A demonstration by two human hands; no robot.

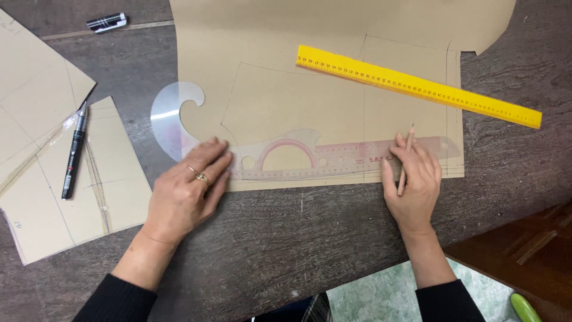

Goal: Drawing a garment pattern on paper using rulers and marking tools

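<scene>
Left hand [189, 192] flat, pinning clear curve ruler [310, 156] along brown pattern paper's [280, 95] bottom edge on tabletop [286, 238]; right hand [412, 179] pinching pencil [405, 160]; outline mostly drawn, bottom line apparently pending.

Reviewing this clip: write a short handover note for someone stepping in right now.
Left hand: flat on the clear curve ruler, pinning it to the brown paper.
Right hand: holds a pencil, fingers on the ruler's right end.
Yellow ruler lies loose on the paper.
Done: several pencil lines drawn on the paper.
Left: no line visible yet along the curve ruler's edge.
</scene>
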